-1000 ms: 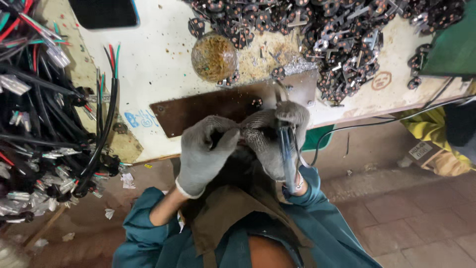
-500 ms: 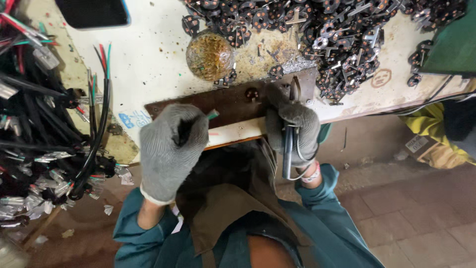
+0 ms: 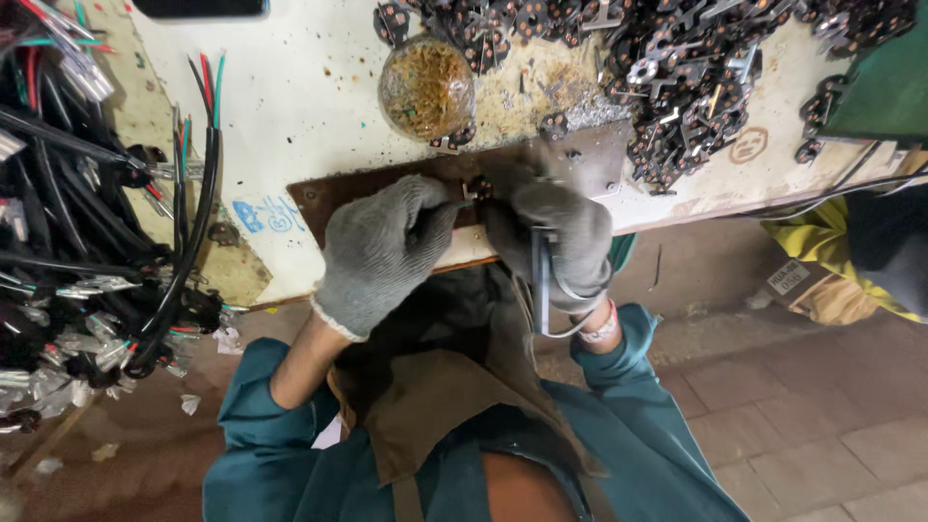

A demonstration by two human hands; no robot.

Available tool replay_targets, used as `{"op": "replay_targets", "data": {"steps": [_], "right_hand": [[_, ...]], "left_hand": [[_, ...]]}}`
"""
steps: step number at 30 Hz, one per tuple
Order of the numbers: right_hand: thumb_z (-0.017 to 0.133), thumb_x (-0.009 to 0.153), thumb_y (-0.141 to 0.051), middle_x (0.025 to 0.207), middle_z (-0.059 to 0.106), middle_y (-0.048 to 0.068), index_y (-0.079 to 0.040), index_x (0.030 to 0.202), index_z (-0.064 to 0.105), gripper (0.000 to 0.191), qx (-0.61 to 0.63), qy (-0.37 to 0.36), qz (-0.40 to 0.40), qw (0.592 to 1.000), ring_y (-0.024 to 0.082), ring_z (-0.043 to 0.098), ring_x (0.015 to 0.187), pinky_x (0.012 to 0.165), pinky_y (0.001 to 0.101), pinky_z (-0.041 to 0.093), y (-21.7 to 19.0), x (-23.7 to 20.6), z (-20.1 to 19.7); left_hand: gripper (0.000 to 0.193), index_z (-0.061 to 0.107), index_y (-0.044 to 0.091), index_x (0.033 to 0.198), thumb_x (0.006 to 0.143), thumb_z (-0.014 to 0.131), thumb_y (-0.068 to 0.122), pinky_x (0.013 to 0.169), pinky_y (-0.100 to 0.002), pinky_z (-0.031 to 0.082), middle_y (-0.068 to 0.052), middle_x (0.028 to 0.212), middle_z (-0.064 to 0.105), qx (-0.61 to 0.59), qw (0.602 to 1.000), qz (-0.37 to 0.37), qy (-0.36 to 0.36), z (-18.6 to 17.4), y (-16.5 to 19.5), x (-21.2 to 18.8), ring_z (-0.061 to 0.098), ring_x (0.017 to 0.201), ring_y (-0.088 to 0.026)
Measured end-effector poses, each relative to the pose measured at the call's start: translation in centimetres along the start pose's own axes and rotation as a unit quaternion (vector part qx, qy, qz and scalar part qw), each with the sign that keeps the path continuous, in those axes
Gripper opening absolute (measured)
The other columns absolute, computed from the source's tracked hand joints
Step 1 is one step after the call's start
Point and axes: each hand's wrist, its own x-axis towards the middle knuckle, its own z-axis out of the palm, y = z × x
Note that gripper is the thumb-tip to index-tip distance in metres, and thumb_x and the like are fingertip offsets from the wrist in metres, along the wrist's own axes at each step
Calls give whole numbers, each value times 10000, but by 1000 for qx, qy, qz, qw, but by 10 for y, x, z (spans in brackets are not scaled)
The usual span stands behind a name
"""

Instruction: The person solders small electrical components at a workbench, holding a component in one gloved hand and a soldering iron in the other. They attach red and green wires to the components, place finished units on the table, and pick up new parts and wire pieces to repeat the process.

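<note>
Reaching forward from teal sleeves, both in grey knit gloves, meeting over the brown metal plate (image 3: 387,188) at the near edge of the white workbench (image 3: 290,87). Left hand (image 3: 382,251) curling down, fingertips pinching narrowly at a small metal part (image 3: 476,188) on the plate. Right hand (image 3: 561,237) clenching tight around a slim metal tool (image 3: 541,280), its handle hanging down past the wrist. Tool tip and most of the part lying hidden under the gloves; hard telling whether the left fingers actually grasp the part or only press on it.
</note>
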Motion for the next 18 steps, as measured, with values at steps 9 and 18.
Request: {"op": "replay_targets", "data": {"steps": [9,18], "right_hand": [[814,857,-196,997,732,129,-85,1029,677,246,-97,-1,-10,995,306,724,867,769,398,564,16,-20,-15],[809,810,-178,982,749,103,-112,1005,720,224,-136,-48,-51,988,304,737,844,740,397,574,37,-46,-14]], "left_hand": [[198,649,100,1076,929,782,108,675,-404,548,-91,981,712,81,989,95,73,17,-5,-5,697,771,-304],[214,657,96,1084,926,797,133,653,-400,555,-93,972,711,116,987,87,74,21,-5,-5,691,744,-295]]}}
